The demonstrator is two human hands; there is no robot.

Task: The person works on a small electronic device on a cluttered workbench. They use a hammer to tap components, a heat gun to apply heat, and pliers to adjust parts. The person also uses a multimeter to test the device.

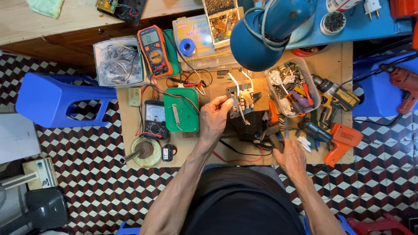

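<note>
Your left hand (216, 116) pinches the small electrical assembly (241, 98) mid-counter while your right hand (291, 157) closes on pliers (273, 135) near the front edge; steady it next.

An orange multimeter (153, 50) lay far left on the table (130, 126); a green box (181, 109) sat nearer, an orange drill (342, 141) right.

My left hand (216, 116) pinches the small circuit assembly (241, 96); my right hand (291, 157) grips pliers (273, 135) beside the parts tray (311, 89).
</note>
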